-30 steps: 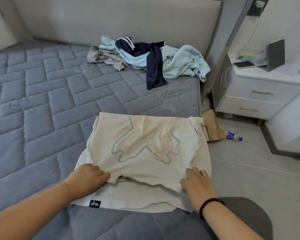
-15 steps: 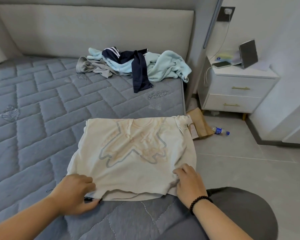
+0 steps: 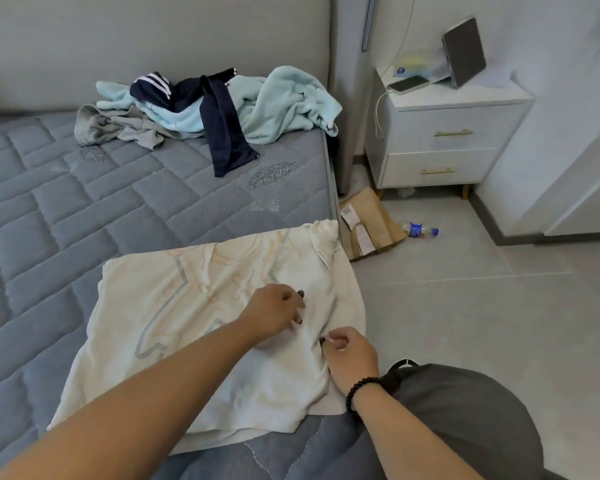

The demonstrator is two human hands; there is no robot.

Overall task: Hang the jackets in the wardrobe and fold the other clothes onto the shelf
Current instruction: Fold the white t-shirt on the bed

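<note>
A cream shirt [image 3: 194, 306] with a grey-outlined print lies spread on the near part of the grey quilted mattress [image 3: 84, 209]. My left hand [image 3: 278, 311] reaches across to the shirt's right side, its fingers curled into the fabric. Just below it, my right hand [image 3: 350, 355], with a black bead bracelet on the wrist, pinches the cloth near the shirt's right edge. At the head of the bed lies a loose pile: a light blue fleece garment [image 3: 284, 105], a navy garment with white stripes [image 3: 219, 126] and a grey garment [image 3: 111, 128].
A white nightstand [image 3: 444, 140] stands right of the bed with a phone [image 3: 407, 84] and a propped tablet [image 3: 463, 51] on top. A brown paper package [image 3: 371, 223] and a water bottle [image 3: 418, 229] lie on the grey tiled floor. My knee [image 3: 465, 420] is at the lower right.
My left hand left the shirt's near-left hem and crossed to the right side. My right hand shifted up along the right edge and now pinches the cloth. The view swung left.
</note>
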